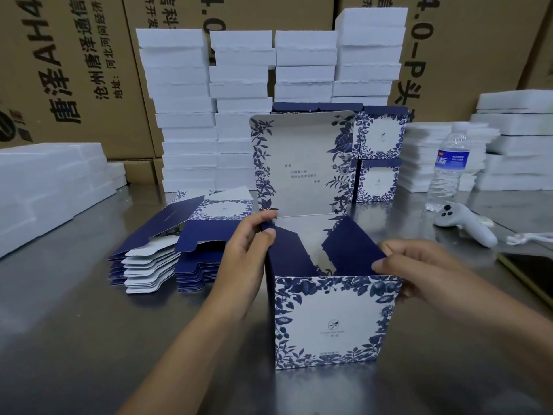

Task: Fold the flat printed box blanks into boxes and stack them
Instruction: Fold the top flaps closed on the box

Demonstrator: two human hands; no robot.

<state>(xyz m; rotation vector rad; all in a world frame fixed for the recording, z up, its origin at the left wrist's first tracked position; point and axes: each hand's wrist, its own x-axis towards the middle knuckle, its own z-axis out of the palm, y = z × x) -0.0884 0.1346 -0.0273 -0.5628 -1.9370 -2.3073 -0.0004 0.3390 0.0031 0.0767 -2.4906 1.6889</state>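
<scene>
Head: left hand (248,250), right hand (419,266), box (335,322)

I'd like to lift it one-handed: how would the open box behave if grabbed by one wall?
Probably light: the box is thin card with nothing visible inside. It would likely flex, since the side flaps stand untucked. The upright lid might flop.

Single head-worn view — faces forward and down, close above box (335,322) on steel table (74,339).

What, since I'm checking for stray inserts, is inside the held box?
Inside the box, two navy flaps angle inward over a pale strip of floor; no insert shows, but the flaps hide the rest.
</scene>
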